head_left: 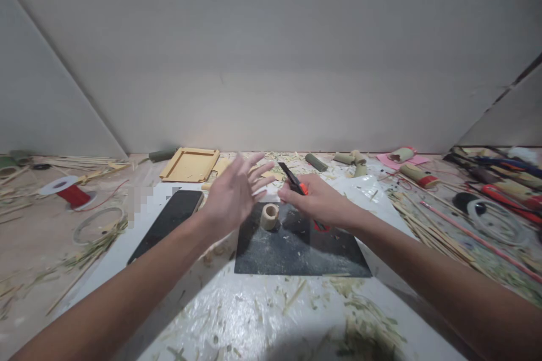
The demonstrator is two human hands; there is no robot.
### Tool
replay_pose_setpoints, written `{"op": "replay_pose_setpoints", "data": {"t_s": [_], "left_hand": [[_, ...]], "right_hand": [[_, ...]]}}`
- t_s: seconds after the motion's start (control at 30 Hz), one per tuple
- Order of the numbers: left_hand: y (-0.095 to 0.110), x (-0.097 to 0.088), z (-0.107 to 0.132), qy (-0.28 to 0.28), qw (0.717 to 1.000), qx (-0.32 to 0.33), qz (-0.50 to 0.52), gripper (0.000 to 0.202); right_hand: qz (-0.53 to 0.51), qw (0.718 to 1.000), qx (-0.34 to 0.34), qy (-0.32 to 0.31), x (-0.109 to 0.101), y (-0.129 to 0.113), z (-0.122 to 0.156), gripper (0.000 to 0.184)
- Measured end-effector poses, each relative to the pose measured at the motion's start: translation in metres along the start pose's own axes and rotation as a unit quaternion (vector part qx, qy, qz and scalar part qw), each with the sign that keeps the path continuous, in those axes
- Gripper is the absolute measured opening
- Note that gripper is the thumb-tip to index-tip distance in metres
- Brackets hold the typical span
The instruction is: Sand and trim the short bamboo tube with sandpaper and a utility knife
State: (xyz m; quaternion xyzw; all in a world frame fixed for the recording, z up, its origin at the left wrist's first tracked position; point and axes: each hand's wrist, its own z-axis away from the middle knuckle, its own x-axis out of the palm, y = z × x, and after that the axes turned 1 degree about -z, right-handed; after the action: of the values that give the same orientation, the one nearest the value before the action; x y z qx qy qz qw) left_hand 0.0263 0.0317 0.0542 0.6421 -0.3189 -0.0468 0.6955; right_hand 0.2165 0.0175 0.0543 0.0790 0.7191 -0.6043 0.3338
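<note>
A box cutter [301, 186] with a black blade end and a red-orange part is gripped in my right hand [317, 197], its tip pointing up and to the left. My left hand [237, 192] is raised with the fingers spread, slightly blurred, and holds nothing. Between the two hands a short hollow piece of bamboo [269, 218] stands upright on a dark flat board [292, 256]. Neither hand touches the bamboo piece. Beneath my right hand, a small red spot on the board is partly covered.
On the left are a dark phone-like slab [169, 220], a yellow tray [190, 164] and a spool of red thread [73, 194]. Bamboo tubes [316, 162] lie at the back. Thin sticks [432, 225] and tools [512, 203] crowd the right. Shavings cover the white sheet [237, 316].
</note>
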Motion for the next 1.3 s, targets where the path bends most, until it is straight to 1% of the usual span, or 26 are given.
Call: {"op": "replay_pose_setpoints", "data": {"t_s": [0.03,0.07,0.1,0.13,0.17,0.2,0.23,0.3,0.33,0.37,0.43,0.47,0.5,0.57,0.63,0.77,0.87,0.93,1.03,1.17,1.3], "left_hand": [[-0.003,-0.008,-0.001,0.015,0.993,0.043,-0.105,0.057],[-0.006,-0.015,-0.001,0.008,0.973,0.063,-0.221,0.055],[-0.009,-0.022,0.0,-0.015,0.945,0.053,-0.323,0.055],[-0.012,-0.028,0.001,-0.031,0.916,0.042,-0.398,0.058],[-0.015,-0.031,0.003,-0.05,0.89,0.032,-0.451,0.064],[-0.018,-0.033,0.005,-0.066,0.869,0.033,-0.49,0.064],[-0.021,-0.033,0.007,-0.084,0.853,0.035,-0.514,0.058],[-0.025,-0.029,0.009,-0.124,0.836,0.037,-0.533,0.032],[-0.026,-0.026,0.01,-0.126,0.833,0.04,-0.538,0.025],[-0.027,-0.024,0.01,-0.118,0.831,0.044,-0.542,0.024],[-0.027,-0.019,0.01,-0.089,0.832,0.056,-0.545,0.034],[-0.027,-0.018,0.01,-0.085,0.833,0.062,-0.543,0.039],[-0.027,-0.017,0.009,-0.089,0.835,0.067,-0.538,0.04],[-0.026,-0.016,0.009,-0.106,0.838,0.075,-0.531,0.03],[-0.026,-0.016,0.009,-0.102,0.835,0.085,-0.534,0.022],[-0.028,-0.014,0.015,-0.067,0.829,0.092,-0.548,0.019],[-0.03,-0.013,0.021,-0.064,0.822,0.098,-0.558,0.017],[-0.032,-0.013,0.022,-0.062,0.819,0.113,-0.559,0.018],[-0.033,-0.014,0.023,-0.081,0.826,0.131,-0.542,0.019],[-0.033,-0.015,0.022,-0.105,0.843,0.136,-0.51,0.021],[-0.034,-0.014,0.022,-0.126,0.838,0.159,-0.507,0.027]], "right_hand": [[0.008,1.0,0.015,0.001,0.0,0.004,0.002,0.038],[0.013,1.0,0.026,-0.002,0.0,0.007,0.004,0.04],[0.014,0.999,0.031,-0.012,0.0,0.009,0.007,0.043],[0.014,0.999,0.029,-0.027,0.0,0.01,0.01,0.044],[0.015,0.999,0.022,-0.046,0.001,0.011,0.013,0.045],[0.02,0.998,0.014,-0.063,0.001,0.012,0.015,0.046],[0.029,0.997,0.005,-0.075,0.001,0.012,0.018,0.046],[0.049,0.995,-0.002,-0.09,0.001,0.01,0.023,0.045],[0.058,0.994,-0.001,-0.094,0.001,0.01,0.025,0.044],[0.065,0.993,0.001,-0.099,0.0,0.01,0.027,0.043],[0.071,0.991,0.008,-0.109,0.0,0.01,0.03,0.042],[0.071,0.991,0.012,-0.112,-0.001,0.01,0.031,0.043],[0.072,0.991,0.016,-0.114,-0.001,0.01,0.032,0.044],[0.079,0.99,0.019,-0.116,-0.003,0.01,0.033,0.045],[0.103,0.988,0.022,-0.114,-0.004,0.01,0.034,0.044],[0.181,0.977,0.035,-0.108,-0.001,0.008,0.042,0.045],[0.23,0.965,0.035,-0.122,0.004,0.007,0.048,0.045],[0.253,0.958,0.033,-0.128,0.008,0.007,0.052,0.043],[0.29,0.948,0.029,-0.125,0.011,0.007,0.057,0.041],[0.324,0.938,0.015,-0.119,0.015,0.01,0.06,0.041],[0.349,0.93,0.013,-0.116,0.019,0.014,0.062,0.043]]}}
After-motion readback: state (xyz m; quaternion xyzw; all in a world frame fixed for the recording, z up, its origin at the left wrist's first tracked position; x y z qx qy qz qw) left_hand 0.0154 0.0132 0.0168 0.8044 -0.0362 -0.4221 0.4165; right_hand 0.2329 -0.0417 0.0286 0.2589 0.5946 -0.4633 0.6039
